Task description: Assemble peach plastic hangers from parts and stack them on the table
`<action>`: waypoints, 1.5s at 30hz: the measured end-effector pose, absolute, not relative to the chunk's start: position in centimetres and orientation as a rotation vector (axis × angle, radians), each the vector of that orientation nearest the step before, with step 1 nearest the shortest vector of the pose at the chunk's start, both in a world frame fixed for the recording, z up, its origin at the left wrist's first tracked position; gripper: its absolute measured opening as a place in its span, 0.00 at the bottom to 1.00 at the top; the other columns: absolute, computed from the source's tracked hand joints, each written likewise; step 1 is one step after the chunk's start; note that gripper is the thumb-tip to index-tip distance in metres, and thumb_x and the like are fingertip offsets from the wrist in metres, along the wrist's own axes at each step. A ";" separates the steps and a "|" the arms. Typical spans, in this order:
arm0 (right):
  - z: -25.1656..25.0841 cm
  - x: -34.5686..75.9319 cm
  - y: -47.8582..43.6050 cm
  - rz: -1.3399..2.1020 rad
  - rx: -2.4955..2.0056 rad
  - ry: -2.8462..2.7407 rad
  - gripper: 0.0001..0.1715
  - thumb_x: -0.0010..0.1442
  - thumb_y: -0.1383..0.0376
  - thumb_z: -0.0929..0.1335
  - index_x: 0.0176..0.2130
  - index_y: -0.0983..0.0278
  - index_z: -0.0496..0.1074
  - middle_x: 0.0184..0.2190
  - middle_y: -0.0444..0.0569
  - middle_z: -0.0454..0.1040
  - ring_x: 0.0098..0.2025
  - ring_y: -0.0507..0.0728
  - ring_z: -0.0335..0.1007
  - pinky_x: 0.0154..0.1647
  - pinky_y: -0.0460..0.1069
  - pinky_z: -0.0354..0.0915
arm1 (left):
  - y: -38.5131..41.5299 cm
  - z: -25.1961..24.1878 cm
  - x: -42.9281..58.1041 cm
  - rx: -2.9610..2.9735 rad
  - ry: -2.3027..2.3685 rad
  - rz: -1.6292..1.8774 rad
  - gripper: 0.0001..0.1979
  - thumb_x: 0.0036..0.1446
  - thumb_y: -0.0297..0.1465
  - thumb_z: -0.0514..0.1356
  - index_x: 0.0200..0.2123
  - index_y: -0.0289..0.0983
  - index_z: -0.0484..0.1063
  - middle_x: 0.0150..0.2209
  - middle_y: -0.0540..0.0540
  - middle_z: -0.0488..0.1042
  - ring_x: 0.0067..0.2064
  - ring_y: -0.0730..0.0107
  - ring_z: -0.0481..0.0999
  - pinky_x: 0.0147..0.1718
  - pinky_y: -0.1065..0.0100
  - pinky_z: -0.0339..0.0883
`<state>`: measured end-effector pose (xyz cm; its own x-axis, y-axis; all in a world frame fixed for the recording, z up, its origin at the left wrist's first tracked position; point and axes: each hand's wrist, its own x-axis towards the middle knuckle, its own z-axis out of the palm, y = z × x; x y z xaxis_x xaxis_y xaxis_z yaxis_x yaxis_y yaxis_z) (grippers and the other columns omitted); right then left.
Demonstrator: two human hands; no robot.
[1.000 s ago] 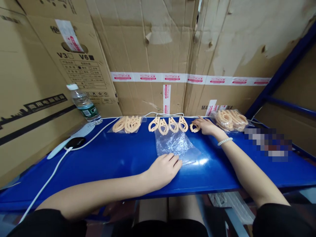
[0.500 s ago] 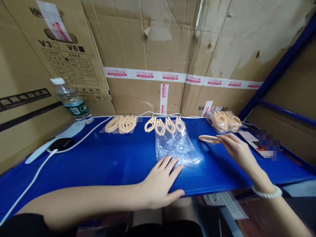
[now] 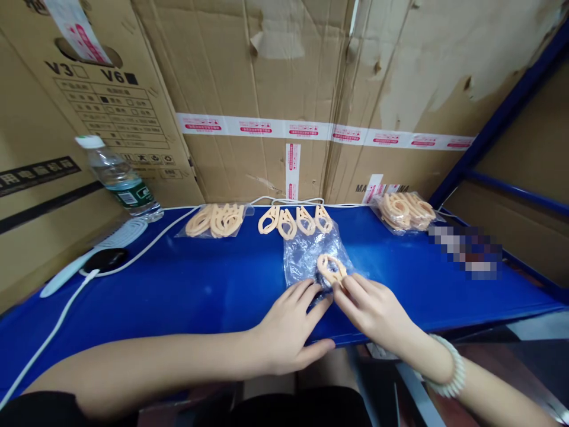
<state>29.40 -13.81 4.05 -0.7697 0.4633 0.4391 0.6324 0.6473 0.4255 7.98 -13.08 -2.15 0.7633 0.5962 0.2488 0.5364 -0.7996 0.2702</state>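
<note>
My right hand [image 3: 371, 305] pinches the end of a peach plastic folding hanger [image 3: 329, 268], folded into a loop, over a clear plastic bag [image 3: 299, 258]. The bag lies flat on the blue tabletop [image 3: 213, 284]. Flat near the bag's front edge rests my left hand [image 3: 291, 326], fingers stretched out and spread, close to the right fingertips. Beyond the bag several more folded hangers [image 3: 287, 225] lie in a row, some overlapping its far end.
Bagged hangers lie at the back left [image 3: 217, 220] and back right [image 3: 402, 212]. A water bottle [image 3: 127, 184], a pale blue hairbrush [image 3: 73, 270] and a black device [image 3: 105, 260] with a white cable [image 3: 57, 332] are at left. Cardboard [image 3: 267, 77] walls the back; a blurred item lies right.
My right hand has moved left with the hanger, from the right side of the table to over the bag. My left hand has stayed on the bag's near edge.
</note>
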 end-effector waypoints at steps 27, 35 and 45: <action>3.6 31.8 11.9 -0.296 -1.324 -2.983 0.42 0.56 0.78 0.66 0.67 0.67 0.60 0.64 0.62 0.66 0.65 0.66 0.61 0.59 0.56 0.62 | -13.3 -1.7 7.9 2.841 0.868 0.492 0.35 0.68 0.52 0.47 0.68 0.34 0.57 0.64 0.32 0.63 0.66 0.40 0.61 0.64 0.44 0.58; 4.3 38.7 7.7 -0.281 -1.543 -2.937 0.19 0.56 0.72 0.67 0.49 0.70 0.75 0.43 0.60 0.80 0.42 0.62 0.78 0.43 0.51 0.69 | -13.3 -2.1 7.7 2.864 0.842 0.472 0.35 0.68 0.52 0.46 0.67 0.32 0.58 0.67 0.31 0.61 0.68 0.37 0.58 0.64 0.42 0.59; 5.5 41.3 -8.0 -0.420 -1.075 -2.151 0.08 0.65 0.65 0.69 0.45 0.60 0.77 0.40 0.49 0.80 0.39 0.58 0.79 0.43 0.51 0.73 | -13.4 -2.1 7.8 2.871 0.843 0.514 0.34 0.68 0.51 0.49 0.66 0.32 0.60 0.65 0.30 0.64 0.67 0.39 0.60 0.64 0.42 0.59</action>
<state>41.27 -8.01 5.51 -0.4224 0.5736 0.7018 0.7956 0.6056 -0.0161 7.84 -13.41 -2.12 0.7892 0.5415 0.2898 0.5057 -0.8407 0.1937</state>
